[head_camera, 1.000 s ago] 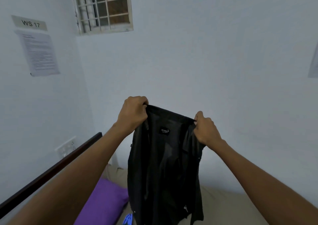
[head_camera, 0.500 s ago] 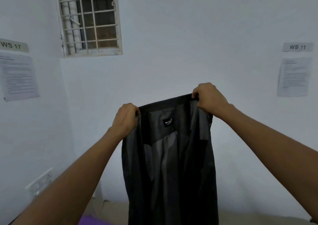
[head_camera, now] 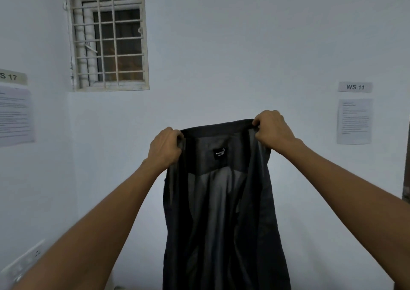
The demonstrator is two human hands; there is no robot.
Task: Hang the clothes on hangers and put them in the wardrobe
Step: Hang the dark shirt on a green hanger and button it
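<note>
A dark grey shirt (head_camera: pixel 221 212) hangs in the air in front of me, open towards me, with a small black label inside below the collar. My left hand (head_camera: pixel 165 149) grips the left end of the collar. My right hand (head_camera: pixel 271 126) grips the right end, a little higher, so the collar is stretched between them and slants up to the right. The shirt's lower part runs out of the bottom of the frame. No hanger and no wardrobe are in view.
A white wall stands close behind the shirt, with a barred window (head_camera: pixel 108 37) at upper left. Paper notices hang on the left wall (head_camera: pixel 15 114) and on the right (head_camera: pixel 354 121). A socket plate (head_camera: pixel 22 261) sits low on the left wall.
Both hands have lifted the shirt higher and to the right, the right hand rising above the left. The view has tilted up; the bed and purple pillow have dropped out of sight.
</note>
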